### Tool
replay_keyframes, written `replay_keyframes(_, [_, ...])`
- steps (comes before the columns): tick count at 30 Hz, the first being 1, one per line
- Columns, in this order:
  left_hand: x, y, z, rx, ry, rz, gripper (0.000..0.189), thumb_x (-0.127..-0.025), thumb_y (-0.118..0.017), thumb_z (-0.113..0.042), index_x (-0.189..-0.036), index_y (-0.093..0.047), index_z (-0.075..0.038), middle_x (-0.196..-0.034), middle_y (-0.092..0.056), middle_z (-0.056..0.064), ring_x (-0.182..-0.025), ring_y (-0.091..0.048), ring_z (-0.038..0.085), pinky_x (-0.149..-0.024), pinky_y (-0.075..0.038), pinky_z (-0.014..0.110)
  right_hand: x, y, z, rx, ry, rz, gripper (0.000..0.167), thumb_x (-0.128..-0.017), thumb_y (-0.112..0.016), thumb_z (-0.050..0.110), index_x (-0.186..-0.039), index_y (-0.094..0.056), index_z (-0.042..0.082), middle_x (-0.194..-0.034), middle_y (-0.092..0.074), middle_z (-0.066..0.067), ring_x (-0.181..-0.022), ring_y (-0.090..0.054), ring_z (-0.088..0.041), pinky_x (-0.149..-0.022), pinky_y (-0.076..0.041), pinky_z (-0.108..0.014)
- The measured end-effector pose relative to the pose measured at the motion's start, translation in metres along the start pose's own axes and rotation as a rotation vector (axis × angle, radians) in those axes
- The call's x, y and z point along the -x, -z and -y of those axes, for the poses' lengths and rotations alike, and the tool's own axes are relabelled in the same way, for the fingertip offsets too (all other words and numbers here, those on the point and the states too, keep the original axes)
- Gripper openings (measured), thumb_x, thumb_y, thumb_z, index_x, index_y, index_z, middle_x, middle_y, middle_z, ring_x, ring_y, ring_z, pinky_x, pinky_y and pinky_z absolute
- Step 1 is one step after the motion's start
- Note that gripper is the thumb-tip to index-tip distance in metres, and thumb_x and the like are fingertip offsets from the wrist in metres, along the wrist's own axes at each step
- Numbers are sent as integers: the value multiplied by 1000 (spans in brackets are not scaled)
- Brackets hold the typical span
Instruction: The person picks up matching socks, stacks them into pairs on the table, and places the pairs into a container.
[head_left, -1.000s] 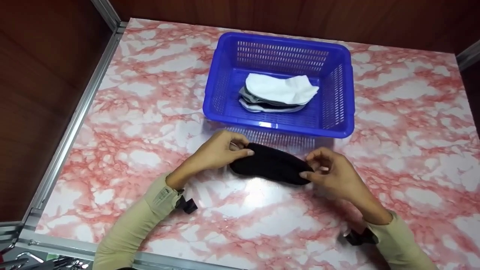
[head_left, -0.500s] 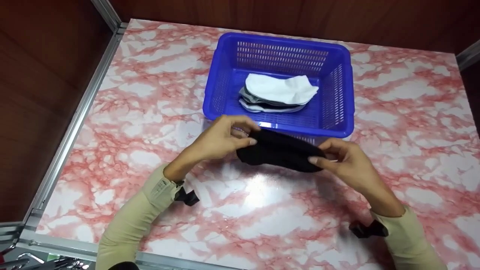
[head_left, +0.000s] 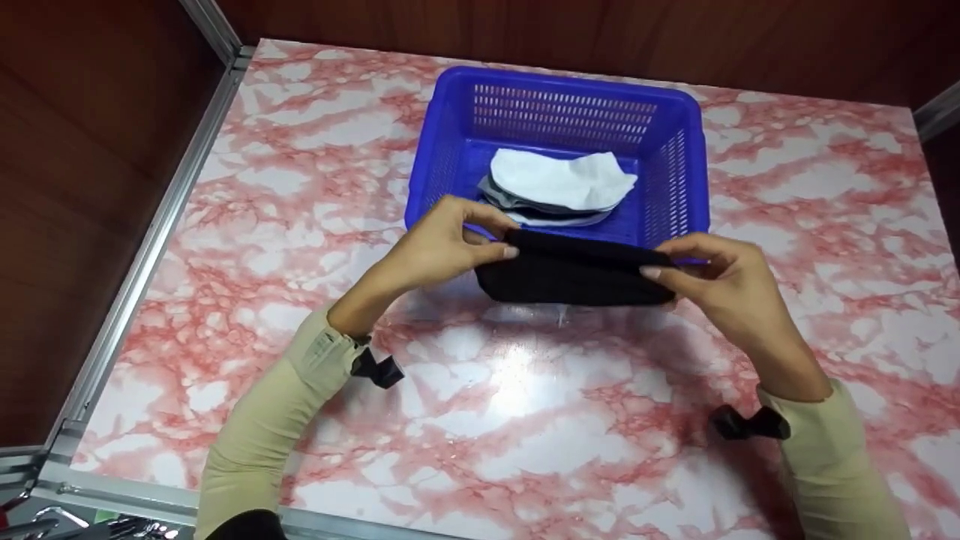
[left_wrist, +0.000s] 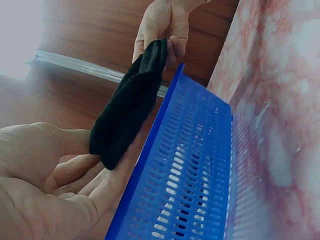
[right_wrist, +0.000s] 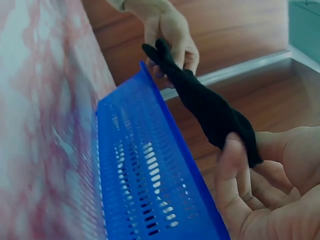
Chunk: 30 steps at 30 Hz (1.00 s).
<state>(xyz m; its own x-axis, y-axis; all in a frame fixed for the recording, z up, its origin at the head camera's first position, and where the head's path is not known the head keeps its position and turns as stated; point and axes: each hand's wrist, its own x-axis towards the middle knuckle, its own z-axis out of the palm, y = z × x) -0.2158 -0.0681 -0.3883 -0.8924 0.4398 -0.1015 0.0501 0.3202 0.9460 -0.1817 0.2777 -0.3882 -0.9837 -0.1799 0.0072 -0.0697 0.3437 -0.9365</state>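
A black sock (head_left: pixel 574 274) is stretched between both hands, raised close to the near rim of the blue basket (head_left: pixel 697 172). My left hand (head_left: pixel 442 244) pinches one end between thumb and fingers, and my right hand (head_left: pixel 724 281) pinches the other. In the left wrist view the sock (left_wrist: pixel 127 105) hangs folded lengthwise, level with the basket's rim. The right wrist view shows the same black sock (right_wrist: pixel 210 110) running from hand to hand beside the basket wall (right_wrist: pixel 145 165). Inside the basket lies a stack of folded socks, a white sock (head_left: pixel 559 176) on top and grey ones below.
The basket stands on a red-and-white marbled table (head_left: pixel 315 150). Brown wooden panels (head_left: pixel 570 34) rise behind and at the left, with a metal frame (head_left: pixel 150 262) along the left edge. Metal tools (head_left: pixel 127 525) lie at the bottom left corner, beyond the table's front edge.
Both hands have carried the black sock up and forward, from in front of the basket to over its near rim. The right hand has also shifted to the right. The basket's stack has not moved.
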Motion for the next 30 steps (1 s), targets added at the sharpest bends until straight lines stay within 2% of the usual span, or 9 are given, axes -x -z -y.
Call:
replay_keyframes(5, [-10, 10, -5, -25, -36, 16, 32, -93, -79, -10, -124, -76, -3, -120, -76, 14, -104, -76, 23, -91, -63, 30, -15, 8, 5, -15, -6, 19, 22, -91, -81, 6, -112, -78, 0, -88, -78, 0, -60, -66, -5, -55, -54, -20])
replay_keyframes(10, [-23, 23, -11, -28, -53, 67, 30, -93, -78, -8, -122, -76, -2, -119, -76, 14, -105, -76, 22, -92, -63, 29, -33, 17, 12, 60, -55, 83, 26, -92, -81, 12, -118, -79, 8, -88, -78, 5, -66, -69, -4, -57, -56, -21])
replay_keyframes(13, [-32, 30, -15, -41, -37, 102, 31, -94, -78, -9, -124, -75, -2, -123, -75, 14, -109, -74, 21, -92, -62, 28, -43, 20, 17, 117, -78, 133, 26, -93, -81, 17, -119, -78, 13, -84, -78, 6, -65, -69, -6, -55, -55, -23])
replay_keyframes(19, [-47, 45, -19, -112, 4, 148, 34, -95, -78, -15, -127, -74, -7, -124, -73, 10, -104, -72, 17, -77, -60, 24, -68, 24, 24, 127, -21, 267, 22, -97, -75, 10, -118, -76, 6, -89, -78, 5, -65, -68, -8, -58, -58, -25])
replay_keyframes(23, [-56, 52, -22, -144, 18, 184, 34, -95, -79, -17, -128, -73, -8, -118, -75, 7, -96, -70, 11, -71, -57, 21, -84, 28, 26, 127, -5, 356, 18, -98, -71, 4, -115, -75, 3, -95, -78, 5, -69, -69, -8, -61, -60, -25])
replay_keyframes(30, [-75, 65, -25, -177, 57, 289, 35, -95, -79, -18, -128, -70, -9, -102, -79, -3, -83, -68, 4, -70, -54, 21, -109, 30, 34, 224, -42, 481, 18, -99, -68, 3, -115, -75, 7, -94, -77, 8, -69, -69, -9, -64, -61, -25])
